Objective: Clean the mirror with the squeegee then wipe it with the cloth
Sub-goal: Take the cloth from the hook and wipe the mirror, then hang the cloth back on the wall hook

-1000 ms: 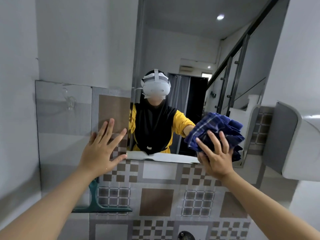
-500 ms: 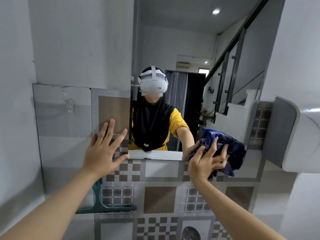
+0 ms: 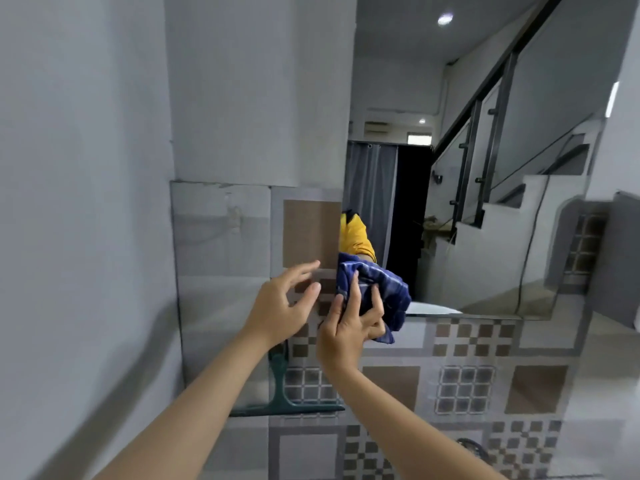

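The mirror (image 3: 485, 209) hangs on the tiled wall and reflects a staircase and a dark doorway. My right hand (image 3: 349, 327) grips a bunched blue checked cloth (image 3: 377, 292) and presses it against the mirror's lower left corner. Just left of it, my left hand (image 3: 282, 306) is lifted with its fingers spread and loosely curled, holding nothing, at the tiles beside the mirror's left edge. A green squeegee (image 3: 282, 393) rests against the wall below my left forearm, blade down, with part of its handle hidden by the arm.
Patterned brown and grey tiles (image 3: 464, 389) cover the wall under the mirror. A plain grey wall (image 3: 69, 202) closes in on the left. A grey fixture (image 3: 620, 258) juts out at the right edge. A round dark object (image 3: 472, 448) shows low down.
The cloth in my right hand slid left along the mirror's bottom edge to its left corner. My left hand lifted off the tiles and its fingers curled. The view swung right.
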Action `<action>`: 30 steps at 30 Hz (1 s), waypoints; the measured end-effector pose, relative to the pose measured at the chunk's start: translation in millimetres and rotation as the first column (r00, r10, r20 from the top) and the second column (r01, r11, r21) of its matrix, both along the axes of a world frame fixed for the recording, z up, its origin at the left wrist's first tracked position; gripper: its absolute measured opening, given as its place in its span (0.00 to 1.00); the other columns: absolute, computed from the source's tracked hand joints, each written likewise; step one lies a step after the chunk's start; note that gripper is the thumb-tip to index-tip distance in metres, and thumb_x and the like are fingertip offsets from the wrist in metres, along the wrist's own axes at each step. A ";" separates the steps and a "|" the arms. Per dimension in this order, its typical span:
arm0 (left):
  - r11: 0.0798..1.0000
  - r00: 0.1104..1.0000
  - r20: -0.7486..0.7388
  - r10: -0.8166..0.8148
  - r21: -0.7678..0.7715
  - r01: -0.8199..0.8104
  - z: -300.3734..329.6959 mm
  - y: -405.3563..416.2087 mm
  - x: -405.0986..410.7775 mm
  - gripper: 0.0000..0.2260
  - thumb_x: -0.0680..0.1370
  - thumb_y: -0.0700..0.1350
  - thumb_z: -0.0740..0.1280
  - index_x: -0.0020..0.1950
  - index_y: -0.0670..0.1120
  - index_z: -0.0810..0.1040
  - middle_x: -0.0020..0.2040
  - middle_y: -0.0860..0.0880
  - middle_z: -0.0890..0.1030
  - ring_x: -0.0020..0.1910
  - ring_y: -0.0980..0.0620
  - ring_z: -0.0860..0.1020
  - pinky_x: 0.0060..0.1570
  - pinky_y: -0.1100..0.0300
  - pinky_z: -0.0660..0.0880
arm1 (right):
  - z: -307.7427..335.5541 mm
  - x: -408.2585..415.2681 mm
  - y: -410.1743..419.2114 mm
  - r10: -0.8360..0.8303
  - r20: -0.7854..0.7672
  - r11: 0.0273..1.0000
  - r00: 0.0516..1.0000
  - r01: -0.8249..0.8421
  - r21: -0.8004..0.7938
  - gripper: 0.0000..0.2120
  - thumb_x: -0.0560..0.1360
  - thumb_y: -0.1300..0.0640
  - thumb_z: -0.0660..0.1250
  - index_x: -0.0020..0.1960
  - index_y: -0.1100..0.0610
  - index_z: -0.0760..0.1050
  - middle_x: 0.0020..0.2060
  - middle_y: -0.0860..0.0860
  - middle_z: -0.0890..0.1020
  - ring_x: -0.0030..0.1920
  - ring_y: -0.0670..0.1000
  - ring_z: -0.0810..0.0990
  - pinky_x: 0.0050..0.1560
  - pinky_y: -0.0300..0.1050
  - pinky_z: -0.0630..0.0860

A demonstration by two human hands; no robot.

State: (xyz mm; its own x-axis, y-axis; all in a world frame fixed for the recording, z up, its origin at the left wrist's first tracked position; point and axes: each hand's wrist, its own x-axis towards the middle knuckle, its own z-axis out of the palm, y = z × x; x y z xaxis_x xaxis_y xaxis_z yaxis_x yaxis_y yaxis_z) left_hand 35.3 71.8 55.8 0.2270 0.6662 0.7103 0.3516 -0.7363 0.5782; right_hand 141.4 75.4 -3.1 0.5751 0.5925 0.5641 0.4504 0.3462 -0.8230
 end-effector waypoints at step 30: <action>0.974 0.914 0.372 0.160 -0.212 -0.085 48.2 -44.8 -61.4 0.11 0.74 0.33 0.64 0.45 0.48 0.81 0.42 0.47 0.84 0.42 0.46 0.82 0.47 0.48 0.79 | 105.3 8.2 -53.0 0.526 0.535 0.824 0.661 -0.551 -0.129 0.19 0.77 0.69 0.60 0.56 0.46 0.75 0.43 0.44 0.81 0.36 0.44 0.80 0.35 0.36 0.76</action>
